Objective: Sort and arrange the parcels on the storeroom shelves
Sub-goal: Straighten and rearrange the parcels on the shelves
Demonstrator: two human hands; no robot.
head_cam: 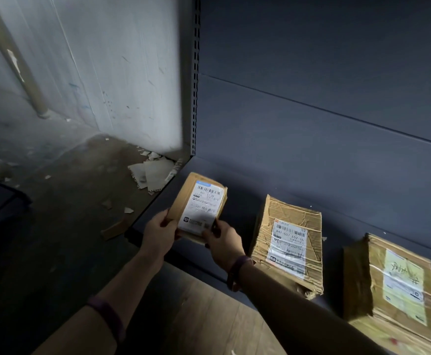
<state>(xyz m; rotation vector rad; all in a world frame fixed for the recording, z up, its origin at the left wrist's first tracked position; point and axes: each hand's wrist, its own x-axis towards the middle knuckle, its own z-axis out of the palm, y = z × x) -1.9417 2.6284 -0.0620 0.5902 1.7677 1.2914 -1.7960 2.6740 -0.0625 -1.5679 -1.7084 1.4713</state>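
Gripping parcel [199, 203] at near end with curled fingers [166, 218] of left hand [158, 233] and right hand [223, 243], lengthwise near-to-far, above left end of shelf [240, 216].

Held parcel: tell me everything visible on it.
The parcel is a flat brown cardboard package. A white label with barcodes and a blue top strip covers most of its upper face. It is tilted over the left end of the dark shelf; whether it touches the shelf is unclear. The left hand grips its near left corner, the right hand its near right edge.
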